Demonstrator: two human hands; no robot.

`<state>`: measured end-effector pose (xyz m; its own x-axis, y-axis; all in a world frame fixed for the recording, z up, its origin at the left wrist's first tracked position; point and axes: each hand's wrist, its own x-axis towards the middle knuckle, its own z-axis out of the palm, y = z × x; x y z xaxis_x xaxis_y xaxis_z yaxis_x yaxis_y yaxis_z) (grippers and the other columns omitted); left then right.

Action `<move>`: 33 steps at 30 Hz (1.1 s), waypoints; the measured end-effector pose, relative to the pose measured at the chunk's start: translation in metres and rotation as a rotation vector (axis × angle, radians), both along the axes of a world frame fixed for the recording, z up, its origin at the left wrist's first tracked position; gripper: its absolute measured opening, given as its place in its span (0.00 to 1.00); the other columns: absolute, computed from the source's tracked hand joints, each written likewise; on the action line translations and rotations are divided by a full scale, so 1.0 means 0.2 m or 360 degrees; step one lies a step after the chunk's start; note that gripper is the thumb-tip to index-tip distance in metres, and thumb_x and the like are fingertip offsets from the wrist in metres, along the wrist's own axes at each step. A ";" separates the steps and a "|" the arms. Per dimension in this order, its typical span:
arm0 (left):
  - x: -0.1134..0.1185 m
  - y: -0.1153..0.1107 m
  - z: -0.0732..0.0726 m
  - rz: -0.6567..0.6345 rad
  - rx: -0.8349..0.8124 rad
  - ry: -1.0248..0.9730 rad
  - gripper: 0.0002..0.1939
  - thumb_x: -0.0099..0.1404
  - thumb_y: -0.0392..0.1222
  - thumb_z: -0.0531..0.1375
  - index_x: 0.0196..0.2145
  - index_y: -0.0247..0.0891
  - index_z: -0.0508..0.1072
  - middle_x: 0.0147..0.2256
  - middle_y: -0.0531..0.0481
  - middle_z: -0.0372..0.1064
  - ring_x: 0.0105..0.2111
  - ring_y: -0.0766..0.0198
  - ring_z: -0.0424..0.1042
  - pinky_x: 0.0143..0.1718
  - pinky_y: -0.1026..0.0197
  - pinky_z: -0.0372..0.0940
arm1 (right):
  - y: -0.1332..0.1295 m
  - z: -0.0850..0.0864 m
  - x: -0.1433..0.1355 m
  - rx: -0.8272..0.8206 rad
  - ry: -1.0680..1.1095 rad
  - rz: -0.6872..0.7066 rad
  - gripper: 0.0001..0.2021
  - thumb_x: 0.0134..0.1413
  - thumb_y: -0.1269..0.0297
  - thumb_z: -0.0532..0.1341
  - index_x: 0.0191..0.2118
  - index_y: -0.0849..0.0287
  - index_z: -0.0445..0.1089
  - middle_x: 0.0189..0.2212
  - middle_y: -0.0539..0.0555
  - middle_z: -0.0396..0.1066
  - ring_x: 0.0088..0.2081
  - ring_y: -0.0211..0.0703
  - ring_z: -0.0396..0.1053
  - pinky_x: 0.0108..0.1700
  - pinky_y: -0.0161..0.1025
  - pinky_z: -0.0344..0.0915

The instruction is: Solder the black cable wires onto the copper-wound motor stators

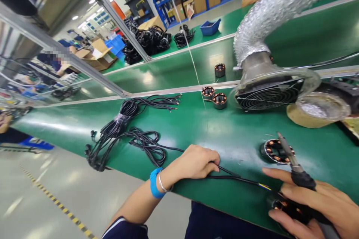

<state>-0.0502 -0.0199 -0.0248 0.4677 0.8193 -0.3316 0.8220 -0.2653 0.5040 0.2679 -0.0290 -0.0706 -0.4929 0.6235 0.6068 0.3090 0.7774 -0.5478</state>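
Over a green table point(238, 134), left hand point(198, 162) grips cable point(248, 180), right hand point(316, 199) grasps soldering iron point(302, 177) and stator point(277, 203), seemingly aligning wires point(264, 186); next move calls for steadiness.

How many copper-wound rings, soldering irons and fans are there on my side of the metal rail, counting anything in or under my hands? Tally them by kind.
Copper-wound rings: 4 (two near the rail, one by the iron's tip, one at your right hand)
Soldering iron: 1
Fan: 1
Total: 6
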 end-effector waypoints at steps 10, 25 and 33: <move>0.20 0.04 0.11 0.0474 0.0177 -0.0583 0.07 0.67 0.44 0.58 0.33 0.39 0.68 0.19 0.62 0.50 0.20 0.69 0.53 0.28 0.64 0.50 | 0.12 0.23 -0.15 -0.0021 0.0328 -0.0335 0.18 0.58 0.69 0.67 0.53 0.55 0.65 0.44 0.57 0.78 0.35 0.43 0.79 0.39 0.36 0.79; 0.30 0.29 0.16 0.0198 0.0114 -0.0905 0.17 0.76 0.47 0.48 0.44 0.38 0.73 0.31 0.51 0.68 0.31 0.63 0.64 0.35 0.61 0.59 | 0.26 0.30 -0.25 0.0197 0.0438 -0.0373 0.15 0.56 0.77 0.62 0.48 0.55 0.65 0.32 0.49 0.73 0.30 0.36 0.74 0.33 0.32 0.73; 0.41 0.19 0.08 -0.0005 0.0288 -0.0998 0.17 0.78 0.47 0.44 0.36 0.39 0.66 0.34 0.47 0.66 0.34 0.61 0.65 0.38 0.59 0.60 | 0.23 0.24 -0.29 0.0232 0.0494 -0.0331 0.17 0.57 0.79 0.60 0.49 0.54 0.64 0.34 0.51 0.74 0.31 0.38 0.74 0.35 0.35 0.75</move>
